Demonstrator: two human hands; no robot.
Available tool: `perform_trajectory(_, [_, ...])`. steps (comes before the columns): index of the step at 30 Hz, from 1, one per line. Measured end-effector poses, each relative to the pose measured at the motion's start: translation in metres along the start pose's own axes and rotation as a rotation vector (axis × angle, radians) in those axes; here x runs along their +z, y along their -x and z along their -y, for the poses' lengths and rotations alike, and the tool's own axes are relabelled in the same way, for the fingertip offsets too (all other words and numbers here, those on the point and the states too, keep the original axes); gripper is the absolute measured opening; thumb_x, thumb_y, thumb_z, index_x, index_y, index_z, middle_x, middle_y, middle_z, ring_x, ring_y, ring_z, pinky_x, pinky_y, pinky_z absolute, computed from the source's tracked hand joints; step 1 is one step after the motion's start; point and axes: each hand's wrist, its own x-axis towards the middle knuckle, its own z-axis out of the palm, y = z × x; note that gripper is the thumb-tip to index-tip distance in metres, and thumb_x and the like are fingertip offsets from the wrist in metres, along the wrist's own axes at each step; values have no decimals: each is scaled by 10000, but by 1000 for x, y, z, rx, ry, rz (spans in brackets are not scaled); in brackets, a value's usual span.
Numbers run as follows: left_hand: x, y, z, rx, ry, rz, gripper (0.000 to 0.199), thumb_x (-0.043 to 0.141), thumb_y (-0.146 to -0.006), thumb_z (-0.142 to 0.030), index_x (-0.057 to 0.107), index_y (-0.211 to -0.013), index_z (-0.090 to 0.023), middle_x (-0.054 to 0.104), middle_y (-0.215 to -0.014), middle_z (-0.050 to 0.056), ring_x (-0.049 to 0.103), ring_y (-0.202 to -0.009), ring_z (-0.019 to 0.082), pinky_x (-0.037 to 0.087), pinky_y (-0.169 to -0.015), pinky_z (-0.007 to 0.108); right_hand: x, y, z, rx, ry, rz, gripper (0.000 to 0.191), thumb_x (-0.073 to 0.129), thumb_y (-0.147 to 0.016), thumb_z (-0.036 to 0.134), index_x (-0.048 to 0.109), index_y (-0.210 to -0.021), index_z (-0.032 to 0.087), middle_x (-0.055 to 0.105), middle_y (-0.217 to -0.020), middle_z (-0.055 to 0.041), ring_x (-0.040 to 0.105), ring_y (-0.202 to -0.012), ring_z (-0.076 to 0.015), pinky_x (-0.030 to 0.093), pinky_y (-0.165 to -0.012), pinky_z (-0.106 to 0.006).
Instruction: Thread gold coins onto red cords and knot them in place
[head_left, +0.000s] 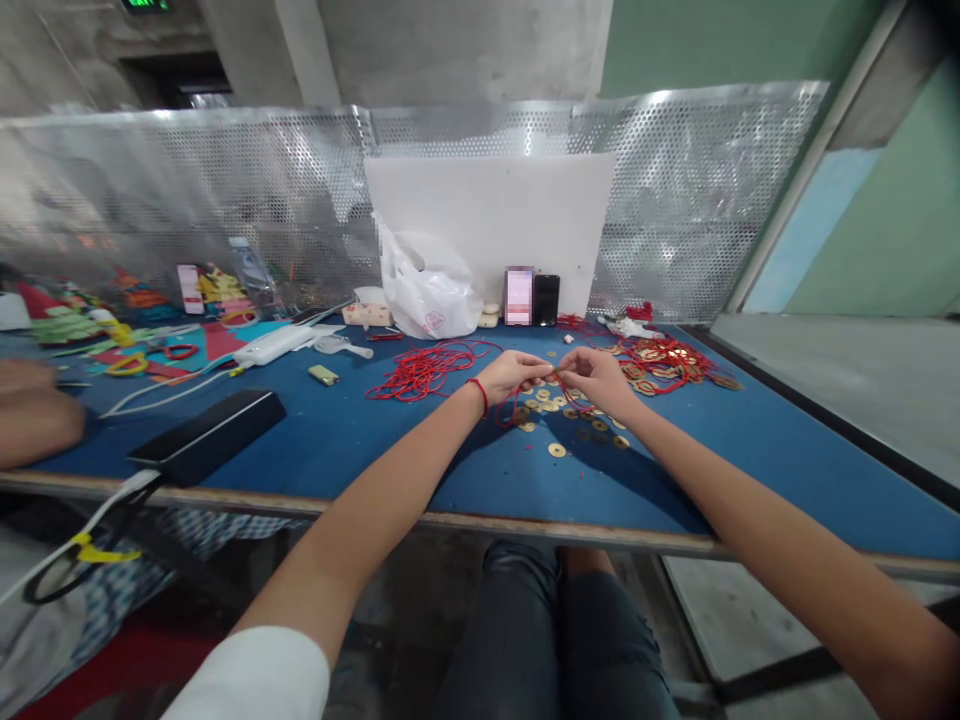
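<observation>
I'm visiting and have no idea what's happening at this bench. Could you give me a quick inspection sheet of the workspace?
Surface: blue-topped table.
Job's things: left hand and right hand pinch red cord above scattered holed brass coins.
Clutter: white plastic bag, two upright phones, water bottle, coloured paper cutouts.
Grippers: nothing seen; bare hands only.
Cables: white cable near a flat black box.
Surroundings: perforated metal screen, white board, a co-worker's arm at left.

Red cord [501,415] — looped above brass coins [556,450]
</observation>
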Motion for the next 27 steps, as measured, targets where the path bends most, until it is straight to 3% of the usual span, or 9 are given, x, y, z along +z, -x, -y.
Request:
perform_trajectory(4, [1, 0, 2, 65, -92, -38, 225, 776, -622, -223, 701, -790, -93, 627, -612, 23, 466, -489, 50, 316, -456, 184, -3, -2, 1, 16, -58, -4, 180, 637, -672, 320, 591, -737, 159, 624, -643, -27, 562, -580, -137, 456, -572, -273])
perform_trajectory(14, [4, 1, 2, 270, -241, -46, 214, 703, -677, -299, 658, -739, -99, 600, -608, 3, 506, -567, 84, 370, -554, 211, -4, 0, 7, 132, -195, -36, 218, 684, -636, 322, 613, -740, 143, 625, -632, -37, 582, -579, -142, 468, -569, -276])
perform_trajectory(22, [5, -1, 4, 251, -148, -15, 221, 728, -640, -284, 633, -736, -109, 613, -646, -4, 527, -599, 81, 416, -619, 222, -2, -3, 3, 117, -234, -60, 235, 702, -625, 325, 566, -701, 149, 612, -615, -25, 571, -568, -131, 449, -556, -259])
perform_trajectory(27, [6, 1, 3, 252, -104, -56, 250, 764, -592, -287, 656, -732, -111, 645, -635, 15, 551, -590, 96, 427, -610, 230, -3, -2, 7, 125, -284, -32, 242, 705, -628, 335, 558, -703, 157, 617, -605, -18, 584, -573, -134, 456, -568, -259])
